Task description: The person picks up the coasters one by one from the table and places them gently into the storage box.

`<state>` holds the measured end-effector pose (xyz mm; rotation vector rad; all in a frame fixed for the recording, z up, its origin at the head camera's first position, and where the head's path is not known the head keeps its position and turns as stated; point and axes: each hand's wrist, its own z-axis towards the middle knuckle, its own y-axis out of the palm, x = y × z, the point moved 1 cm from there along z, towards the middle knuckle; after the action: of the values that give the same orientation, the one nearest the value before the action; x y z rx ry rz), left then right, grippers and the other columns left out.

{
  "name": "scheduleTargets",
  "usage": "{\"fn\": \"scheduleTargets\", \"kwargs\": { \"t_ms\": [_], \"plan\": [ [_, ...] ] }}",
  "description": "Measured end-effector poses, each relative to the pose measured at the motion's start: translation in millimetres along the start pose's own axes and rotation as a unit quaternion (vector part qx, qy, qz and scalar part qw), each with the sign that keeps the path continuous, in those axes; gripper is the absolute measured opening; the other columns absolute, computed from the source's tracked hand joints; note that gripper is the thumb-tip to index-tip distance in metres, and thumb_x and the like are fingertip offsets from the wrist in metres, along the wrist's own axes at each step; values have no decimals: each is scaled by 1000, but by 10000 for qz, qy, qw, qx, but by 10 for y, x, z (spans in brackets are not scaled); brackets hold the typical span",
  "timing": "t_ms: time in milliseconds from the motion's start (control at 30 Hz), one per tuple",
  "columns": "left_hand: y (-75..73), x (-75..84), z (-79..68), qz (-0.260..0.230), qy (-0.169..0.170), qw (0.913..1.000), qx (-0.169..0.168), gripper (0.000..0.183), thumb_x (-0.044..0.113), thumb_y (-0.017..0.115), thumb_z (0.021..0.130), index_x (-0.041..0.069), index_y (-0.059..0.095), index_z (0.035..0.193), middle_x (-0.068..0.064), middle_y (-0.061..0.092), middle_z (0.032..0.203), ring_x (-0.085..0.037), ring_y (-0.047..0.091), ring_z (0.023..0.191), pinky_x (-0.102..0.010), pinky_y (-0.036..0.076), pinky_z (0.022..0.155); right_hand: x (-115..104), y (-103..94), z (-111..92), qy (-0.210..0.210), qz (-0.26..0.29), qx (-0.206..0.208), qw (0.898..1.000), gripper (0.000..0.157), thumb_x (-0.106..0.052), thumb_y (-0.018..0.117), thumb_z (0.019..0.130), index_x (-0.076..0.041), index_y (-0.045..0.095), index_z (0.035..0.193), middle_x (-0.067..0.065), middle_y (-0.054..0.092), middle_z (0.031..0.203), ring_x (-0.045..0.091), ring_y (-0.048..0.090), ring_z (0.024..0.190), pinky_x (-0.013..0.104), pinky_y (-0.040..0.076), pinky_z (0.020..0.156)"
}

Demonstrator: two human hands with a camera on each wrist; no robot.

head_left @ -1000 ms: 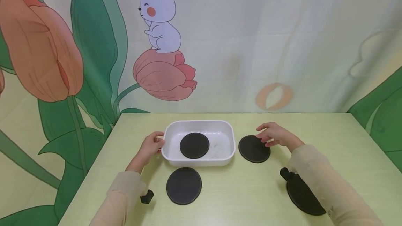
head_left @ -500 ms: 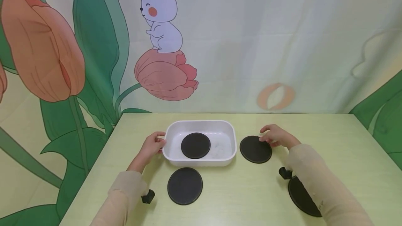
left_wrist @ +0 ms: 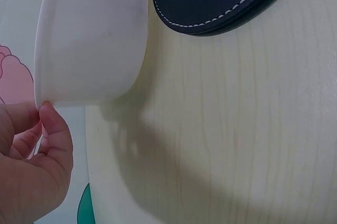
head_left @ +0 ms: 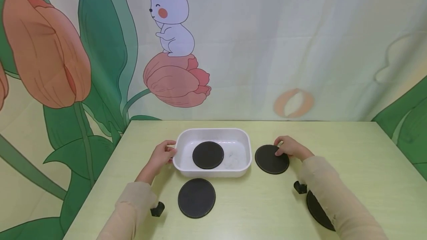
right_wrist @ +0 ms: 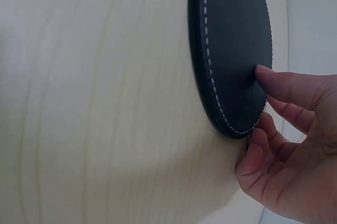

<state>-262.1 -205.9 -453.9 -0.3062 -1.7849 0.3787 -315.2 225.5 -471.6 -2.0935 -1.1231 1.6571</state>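
left sleeve (head_left: pixel 121 216): long, beige, paler cuff (head_left: pixel 138 192)
right sleeve (head_left: pixel 338 195): long, beige, faint small mark on forearm
left block (head_left: pixel 157 209), right block (head_left: pixel 301 187): black, angular, inner side of wrists
left hand (head_left: pixel 161 156), right hand (head_left: pixel 290 147): bare

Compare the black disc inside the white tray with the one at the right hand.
The inner disc lies inside the white tray; the outer disc is outside it. No hand touches the inner disc, while the right hand pinches the outer disc at its edge. Both are round and black.
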Motion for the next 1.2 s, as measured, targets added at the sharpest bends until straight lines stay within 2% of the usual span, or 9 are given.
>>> {"fn": "scheduleTargets", "kwargs": {
  "t_ms": [133, 233, 467, 767, 867, 1033, 1200],
  "plan": [
    [-1, 2, -6, 26, -36, 10000, 20, 33, 6, 49, 89, 3, 45, 122, -12, 50, 95, -18, 54, 73, -33, 50, 67, -4, 12, 22, -8, -352, 101, 9993, 28, 1, 63, 71, 7, 48, 93, 7, 46, 77, 14, 38, 59, 23, 33, 52],
    [0, 5, -12, 43, -64, 10000, 43, 33, 7, 49, 89, 4, 45, 122, -12, 50, 95, -19, 54, 74, -32, 49, 67, 1, 9, 32, 3, -565, 120, 9983, 26, 0, 64, 71, 7, 48, 90, 8, 45, 80, 17, 40, 67, 25, 34, 56],
    [1, 3, -4, 69, 14, 10000, 14, 33, 6, 49, 89, 3, 45, 122, -12, 51, 94, -20, 55, 74, -32, 49, 66, -2, 4, 28, -71, -597, 48, 9982, 24, 1, 64, 71, 6, 46, 85, 7, 43, 76, 18, 39, 66, 25, 34, 57],
    [6, -6, -1, 57, 9, 10000, 40, 33, 6, 50, 89, 4, 46, 121, -11, 51, 93, -19, 55, 73, -31, 49, 65, -29, 11, 5, -15, -615, -67, 9981, 25, 1, 63, 72, 6, 43, 87, 9, 42, 79, 20, 39, 70, 25, 34, 60],
    [5, -9, -2, 66, 23, 10000, 43, 33, 6, 50, 88, 4, 46, 121, -11, 50, 92, -18, 54, 72, -31, 48, 64, -25, -8, -6, -29, -504, -138, 9986, 26, 1, 62, 74, 5, 41, 88, 9, 40, 78, 17, 36, 60, 25, 32, 53],
    [2, -6, -3, 46, -10, 10000, 52, 33, 7, 50, 89, 4, 46, 121, -11, 51, 94, -20, 55, 73, -29, 48, 63, -33, -73, -60, 94, -232, -285, 9993, 24, -1, 57, 79, 4, 38, 92, 9, 40, 82, 9, 23, 43, 23, 26, 44],
    [5, 6, -6, 46, -42, 10000, 39, 33, 7, 50, 89, 4, 46, 122, -12, 51, 95, -21, 55, 74, -30, 48, 63, -44, -129, -136, 222, 11, -371, 9991, 17, 0, 49, 83, 2, 40, 97, 10, 42, 88, 14, 36, 56, 26, 34, 50]
  ]
}}
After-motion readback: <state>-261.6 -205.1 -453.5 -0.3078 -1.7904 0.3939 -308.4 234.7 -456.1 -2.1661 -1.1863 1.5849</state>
